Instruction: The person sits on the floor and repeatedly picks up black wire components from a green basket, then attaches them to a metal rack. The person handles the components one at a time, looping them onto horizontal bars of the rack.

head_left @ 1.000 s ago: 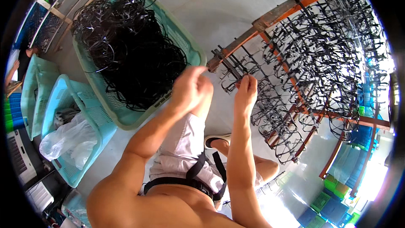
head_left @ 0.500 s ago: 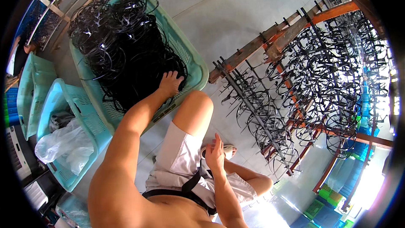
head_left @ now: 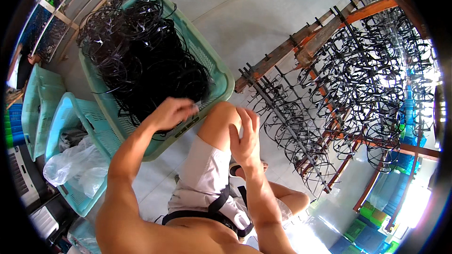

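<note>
A green plastic basket (head_left: 221, 77) in front of me holds a large tangled heap of thin black curved pieces (head_left: 150, 61), some with shiny light spots; their exact kind is unclear. My left hand (head_left: 173, 113) is over the basket's near rim, beside the heap. Its fingertips are smeared by motion, so whether anything is pinched there does not show. My right hand (head_left: 246, 136) rests on my raised knee, fingers stretched and thumb apart, holding nothing.
To the right, a wooden rack (head_left: 306, 42) carries rods hung with many black looped pieces (head_left: 372, 70). At left stand a turquoise basket (head_left: 77, 202) with clear plastic bags (head_left: 77, 164) and another green basket (head_left: 44, 108). Blue and green crates (head_left: 362, 235) are at the lower right.
My left hand has drawn back from the black heap toward the basket's near rim. My right hand has moved up and forward onto my knee.
</note>
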`<state>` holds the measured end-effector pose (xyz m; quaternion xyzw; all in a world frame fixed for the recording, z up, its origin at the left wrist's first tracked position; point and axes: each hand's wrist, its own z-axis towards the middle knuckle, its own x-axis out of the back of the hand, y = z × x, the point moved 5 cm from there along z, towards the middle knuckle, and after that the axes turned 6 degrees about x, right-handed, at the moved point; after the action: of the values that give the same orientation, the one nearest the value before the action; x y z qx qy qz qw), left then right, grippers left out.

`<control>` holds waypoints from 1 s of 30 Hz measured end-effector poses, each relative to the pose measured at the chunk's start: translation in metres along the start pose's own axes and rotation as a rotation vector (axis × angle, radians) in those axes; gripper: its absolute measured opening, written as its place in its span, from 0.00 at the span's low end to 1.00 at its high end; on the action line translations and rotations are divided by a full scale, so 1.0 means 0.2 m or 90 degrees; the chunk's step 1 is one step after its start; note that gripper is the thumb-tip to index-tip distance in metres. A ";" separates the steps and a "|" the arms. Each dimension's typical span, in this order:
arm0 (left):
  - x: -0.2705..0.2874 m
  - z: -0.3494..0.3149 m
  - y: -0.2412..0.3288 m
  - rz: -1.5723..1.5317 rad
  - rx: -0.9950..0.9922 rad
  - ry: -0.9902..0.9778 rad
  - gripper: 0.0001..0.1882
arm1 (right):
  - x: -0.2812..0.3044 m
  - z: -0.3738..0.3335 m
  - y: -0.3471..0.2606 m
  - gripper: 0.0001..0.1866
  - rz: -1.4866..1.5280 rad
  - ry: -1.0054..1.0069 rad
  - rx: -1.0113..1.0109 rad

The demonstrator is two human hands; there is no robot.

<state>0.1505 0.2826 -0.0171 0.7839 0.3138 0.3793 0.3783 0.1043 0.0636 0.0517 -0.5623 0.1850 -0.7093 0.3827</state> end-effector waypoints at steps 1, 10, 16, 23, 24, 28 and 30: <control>0.00 -0.14 0.14 0.036 -0.053 -0.116 0.09 | 0.01 0.05 -0.06 0.31 -0.027 -0.036 0.052; 0.10 0.12 0.13 -0.394 -0.069 -0.008 0.12 | 0.40 -0.14 -0.17 0.07 0.547 -0.316 -0.069; -0.07 0.69 -0.77 0.531 0.278 0.180 0.15 | 1.09 -0.62 0.01 0.21 0.604 0.320 -0.343; 0.02 0.66 -0.57 0.110 -0.088 0.249 0.15 | 1.75 -1.37 0.03 0.14 0.441 0.726 -0.298; 0.05 0.59 -0.49 0.025 0.107 0.128 0.15 | 1.82 -1.43 0.05 0.14 0.400 0.756 -0.280; 0.07 0.31 -0.28 -0.255 0.190 0.067 0.12 | 2.01 -1.76 0.31 0.14 0.222 0.858 -0.276; 0.11 0.22 -0.21 -0.134 0.122 0.059 0.18 | 2.03 -1.88 0.47 0.13 0.073 0.888 -0.377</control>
<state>0.1899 0.3059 -0.0635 0.7607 0.4462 0.3419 0.3246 -0.2474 -0.3637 0.1408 -0.0527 0.5953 -0.8004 0.0465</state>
